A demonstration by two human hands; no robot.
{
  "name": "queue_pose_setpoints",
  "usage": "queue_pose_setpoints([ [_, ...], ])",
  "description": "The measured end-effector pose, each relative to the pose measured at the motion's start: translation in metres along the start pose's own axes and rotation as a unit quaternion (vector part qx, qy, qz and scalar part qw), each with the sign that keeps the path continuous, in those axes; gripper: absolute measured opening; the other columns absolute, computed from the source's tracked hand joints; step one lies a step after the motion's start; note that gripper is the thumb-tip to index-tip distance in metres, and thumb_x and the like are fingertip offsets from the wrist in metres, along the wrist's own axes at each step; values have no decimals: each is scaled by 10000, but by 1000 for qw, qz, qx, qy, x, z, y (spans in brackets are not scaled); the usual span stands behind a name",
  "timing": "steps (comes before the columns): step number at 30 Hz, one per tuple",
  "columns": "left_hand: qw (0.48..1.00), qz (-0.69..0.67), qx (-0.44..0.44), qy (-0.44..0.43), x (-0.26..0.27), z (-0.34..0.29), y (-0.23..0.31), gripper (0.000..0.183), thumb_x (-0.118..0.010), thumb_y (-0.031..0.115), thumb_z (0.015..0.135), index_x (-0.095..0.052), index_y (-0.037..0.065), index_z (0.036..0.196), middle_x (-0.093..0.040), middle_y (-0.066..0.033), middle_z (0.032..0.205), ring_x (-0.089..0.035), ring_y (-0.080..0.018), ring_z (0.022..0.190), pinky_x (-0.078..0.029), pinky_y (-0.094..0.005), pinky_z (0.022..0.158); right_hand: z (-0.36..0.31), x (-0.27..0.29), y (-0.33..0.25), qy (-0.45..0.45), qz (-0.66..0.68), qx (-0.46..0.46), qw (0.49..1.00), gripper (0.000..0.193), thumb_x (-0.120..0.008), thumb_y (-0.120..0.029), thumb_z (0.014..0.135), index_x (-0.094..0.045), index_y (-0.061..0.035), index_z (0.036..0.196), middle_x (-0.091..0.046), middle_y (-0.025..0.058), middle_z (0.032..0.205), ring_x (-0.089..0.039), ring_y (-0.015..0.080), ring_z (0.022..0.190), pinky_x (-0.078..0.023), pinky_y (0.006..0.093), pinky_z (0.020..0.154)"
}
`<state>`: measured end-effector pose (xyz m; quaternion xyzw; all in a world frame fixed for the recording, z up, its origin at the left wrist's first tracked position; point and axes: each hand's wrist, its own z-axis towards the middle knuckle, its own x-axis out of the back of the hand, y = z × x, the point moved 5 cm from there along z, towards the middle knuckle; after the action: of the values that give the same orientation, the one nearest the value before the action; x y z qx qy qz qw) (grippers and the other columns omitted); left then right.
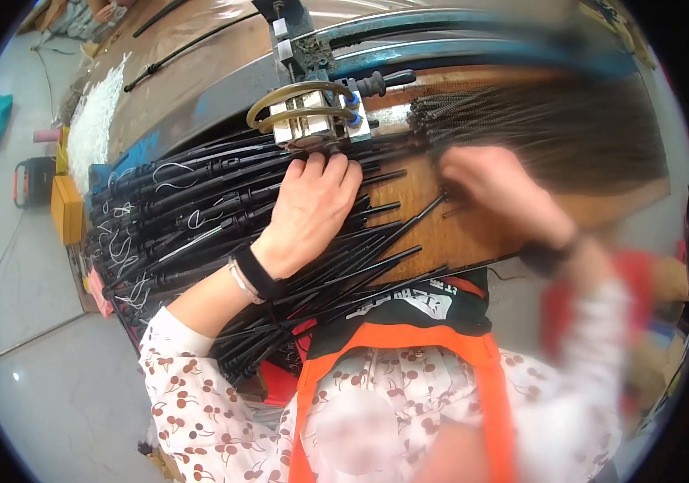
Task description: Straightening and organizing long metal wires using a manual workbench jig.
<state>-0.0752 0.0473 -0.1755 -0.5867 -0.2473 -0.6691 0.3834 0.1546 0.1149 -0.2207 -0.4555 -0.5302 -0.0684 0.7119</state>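
My left hand (312,201) reaches up to the lower edge of a metal clamp block (308,117), its fingers bent and closed. What they hold under the block is hidden. Beneath that hand lie many black cable assemblies (223,169), side by side, with thin white ties at their left ends. To the right, my right hand (493,181) is blurred by motion, its fingers curled together beside a spread bundle of thin dark wires (537,121). I cannot make out what is between them.
A black-handled lever (388,80) and looped yellowish hoses (272,101) belong to the block. Blue rails (457,56) run along the back of the wooden table (409,189). White strands (103,121) are piled at the left, near a yellow box (66,209) and a black case (33,181).
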Motion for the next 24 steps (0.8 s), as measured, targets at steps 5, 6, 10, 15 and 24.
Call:
queue_pose_setpoints([
  [5, 994, 84, 31, -62, -25, 4, 10, 122, -608, 132, 818, -608, 90, 933, -556, -43, 890, -580, -199, 844, -456, -332, 701, 6, 3, 2, 37, -34, 2, 999, 151, -657, -253, 921, -672, -114, 977, -696, 125, 825, -672, 356, 792, -527, 465, 678],
  [6, 990, 117, 43, -63, -25, 3, 12, 122, -605, 140, 832, -607, 88, 941, -557, -41, 880, -583, -191, 817, -454, -332, 689, 7, 2, 0, 43, -23, 18, 999, 157, -670, -248, 914, -677, -125, 1010, -705, 123, 841, -682, 348, 782, -537, 448, 677],
  [10, 980, 132, 78, -126, -24, 1, 13, 103, -593, 153, 858, -605, 92, 940, -559, -38, 852, -584, -178, 759, -451, -336, 661, 6, -1, -11, 50, -86, 36, 994, 226, -718, -302, 876, -686, -142, 1032, -712, 111, 830, -699, 326, 755, -553, 428, 667],
  [15, 975, 104, 89, -174, -20, -6, 10, 48, -576, 150, 873, -587, 111, 899, -564, -46, 864, -575, -192, 775, -453, -340, 667, 17, -18, -15, -24, -209, 59, 976, 224, -710, -335, 859, -677, -117, 896, -699, 114, 746, -699, 320, 710, -549, 429, 634],
  [24, 997, 14, -12, -73, 28, -21, 1, 392, -581, 119, 860, -568, 42, 1243, -615, -90, 968, -600, -236, 897, -477, -359, 755, 8, 9, -52, 96, -145, 130, 976, 81, -686, -166, 857, -629, -109, 867, -650, 118, 722, -648, 336, 669, -507, 452, 582],
])
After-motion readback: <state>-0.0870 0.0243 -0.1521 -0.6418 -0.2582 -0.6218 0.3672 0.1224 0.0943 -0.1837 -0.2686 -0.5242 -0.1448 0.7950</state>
